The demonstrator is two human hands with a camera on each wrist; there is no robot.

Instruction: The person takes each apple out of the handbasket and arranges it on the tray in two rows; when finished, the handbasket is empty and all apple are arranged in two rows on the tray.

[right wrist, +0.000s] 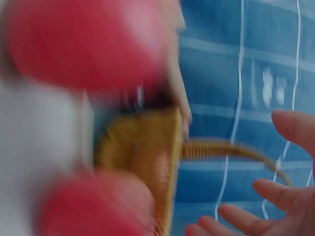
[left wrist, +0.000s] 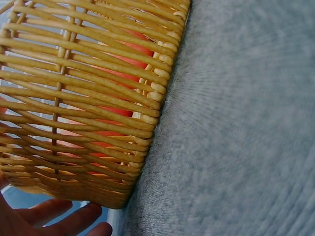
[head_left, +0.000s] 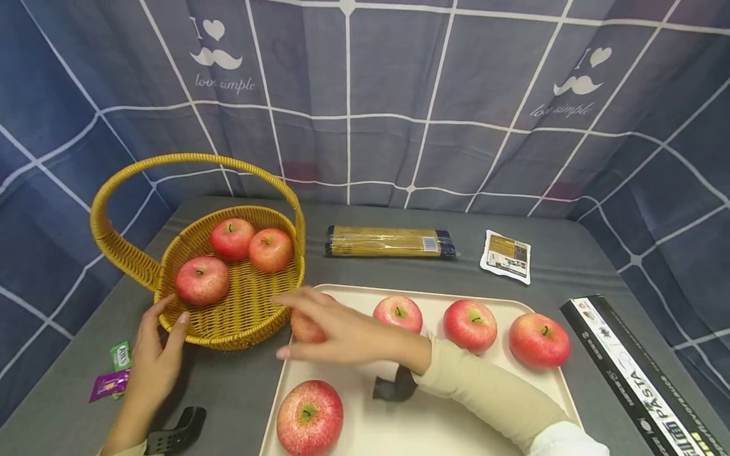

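A yellow woven basket (head_left: pixel 228 339) with a tall arched handle holds three red apples (head_left: pixel 202 280). My left hand (head_left: pixel 156 354) is at its near left rim, thumb and fingers spread; in the left wrist view the fingers (left wrist: pixel 74 219) lie loosely beside the weave. My right hand (head_left: pixel 336 326) hovers over the left edge of a cream tray (head_left: pixel 410 424), fingers spread and holding nothing. Just beneath it an apple (head_left: pixel 306 327) is partly hidden. Several more apples lie on the tray, one at the front left (head_left: pixel 310 418) and others along the back (head_left: pixel 470 325).
Behind the tray lie a pack of spaghetti (head_left: pixel 388 242) and a small white-edged packet (head_left: pixel 506 256). A long black pasta box (head_left: pixel 639 380) is at the right. Small green (head_left: pixel 121 356) and purple (head_left: pixel 109 384) wrappers lie at the left. A checked curtain (head_left: pixel 376 82) surrounds the table.
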